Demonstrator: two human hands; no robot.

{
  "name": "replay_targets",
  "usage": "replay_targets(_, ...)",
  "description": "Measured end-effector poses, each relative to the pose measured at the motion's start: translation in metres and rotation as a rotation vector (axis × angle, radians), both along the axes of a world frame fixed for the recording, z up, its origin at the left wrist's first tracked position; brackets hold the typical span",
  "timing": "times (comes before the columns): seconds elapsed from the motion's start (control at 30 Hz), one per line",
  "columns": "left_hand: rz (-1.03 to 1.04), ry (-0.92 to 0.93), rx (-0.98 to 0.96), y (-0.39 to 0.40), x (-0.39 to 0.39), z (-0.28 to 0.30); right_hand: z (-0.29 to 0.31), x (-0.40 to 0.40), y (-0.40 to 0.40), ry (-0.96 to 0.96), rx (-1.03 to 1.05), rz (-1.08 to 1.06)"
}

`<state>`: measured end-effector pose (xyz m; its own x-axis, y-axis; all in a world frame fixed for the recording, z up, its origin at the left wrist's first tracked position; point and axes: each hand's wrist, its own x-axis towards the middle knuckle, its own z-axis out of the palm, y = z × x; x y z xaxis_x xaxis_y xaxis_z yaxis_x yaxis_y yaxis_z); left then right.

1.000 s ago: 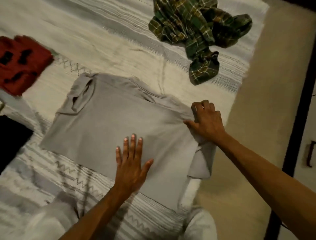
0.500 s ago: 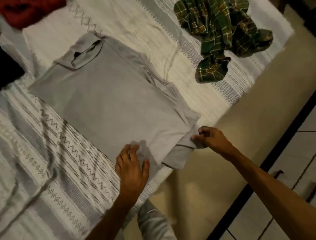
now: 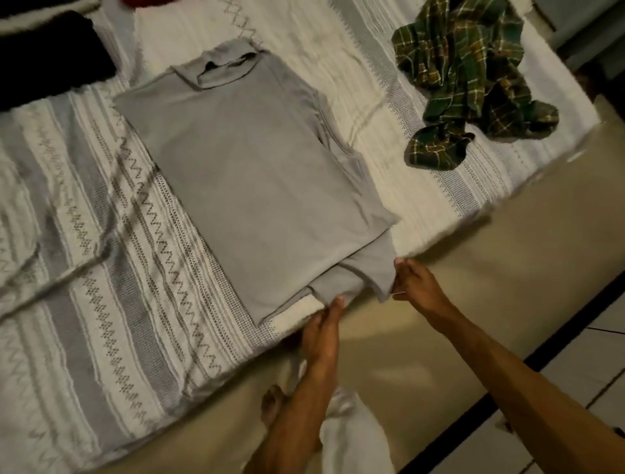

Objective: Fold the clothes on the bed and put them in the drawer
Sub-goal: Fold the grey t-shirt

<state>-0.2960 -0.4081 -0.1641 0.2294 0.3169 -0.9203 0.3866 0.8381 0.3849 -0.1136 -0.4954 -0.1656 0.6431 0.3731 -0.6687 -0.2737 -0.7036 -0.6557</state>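
Note:
A grey shirt (image 3: 257,176) lies flat on the patterned bedspread (image 3: 84,257), collar at the far end, sides folded in. Its bottom hem hangs near the bed's front edge. My left hand (image 3: 321,331) reaches to the hem's lower corner, fingertips at the fabric; the grip itself is hard to make out. My right hand (image 3: 416,284) pinches the hem's right corner between thumb and fingers. A crumpled green plaid shirt (image 3: 473,77) sits at the far right of the bed.
A black garment (image 3: 44,57) lies at the far left and a red one (image 3: 145,2) shows at the top edge. The beige mattress side (image 3: 456,304) drops to a tiled floor (image 3: 581,389) at right. My foot and white trousers show below.
My left hand slid off the shirt's surface down to the hem at the bed edge. My right hand moved down along the hem corner. The view swung left and up.

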Motion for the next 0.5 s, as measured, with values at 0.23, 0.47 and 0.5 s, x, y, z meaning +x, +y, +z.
replay_targets(0.23,0.262,0.081,0.122,-0.018,0.006,-0.014,-0.007,0.02,-0.003,0.092,-0.049,0.158)
replay_targets(0.47,0.279,0.082,0.159,-0.033,0.001,-0.028,-0.009,0.055,-0.039,0.196,0.006,0.131)
replay_targets(0.5,0.289,0.075,0.158,-0.034,0.0,-0.026,-0.008,0.058,-0.038,0.197,0.002,0.139)
